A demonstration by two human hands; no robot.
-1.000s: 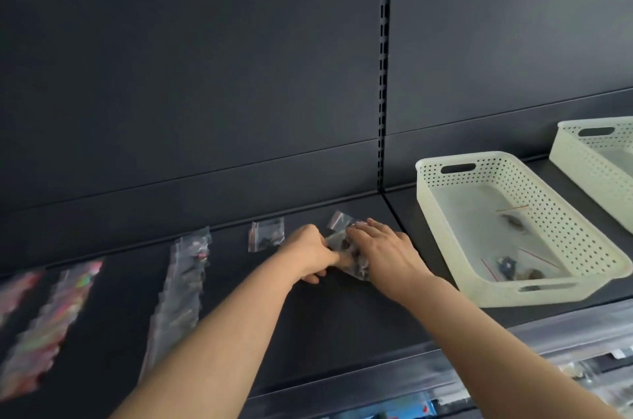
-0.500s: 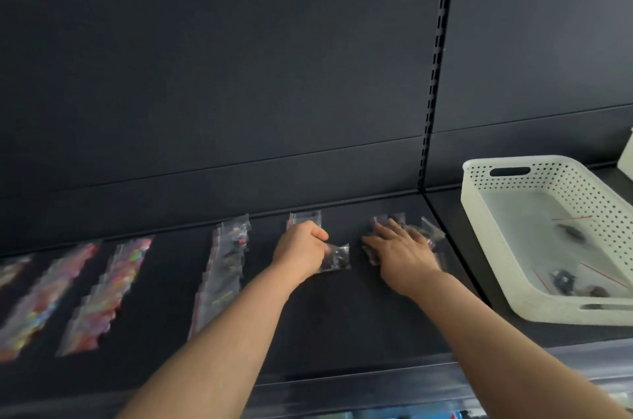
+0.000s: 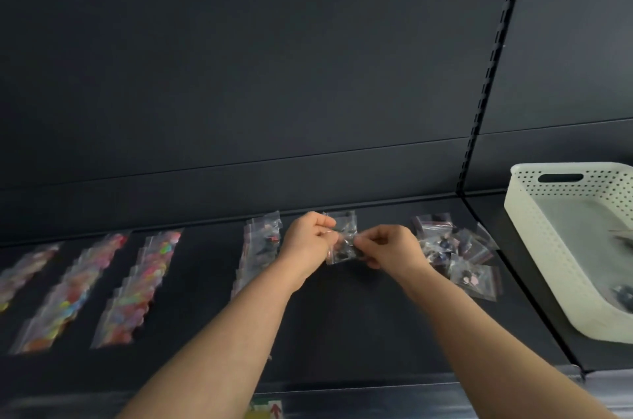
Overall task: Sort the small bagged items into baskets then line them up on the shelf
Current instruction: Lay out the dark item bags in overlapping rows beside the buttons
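The left hand [image 3: 310, 242] and right hand [image 3: 388, 245] each pinched one side of a small bag [image 3: 342, 252] above the shelf [image 3: 342, 333], at 9 o'clock of the pile [image 3: 457, 249]. It seemed light, limp and slippery; the corners probably hold best.

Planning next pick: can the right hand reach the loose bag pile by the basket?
Probably yes: the loose bag pile lies just right of the right hand, nothing between. But it and the left hand pinch a small bag, so release first.

dark back panel [image 3: 274, 76], slotted upright [image 3: 493, 52], arrow label [image 3: 267, 410]
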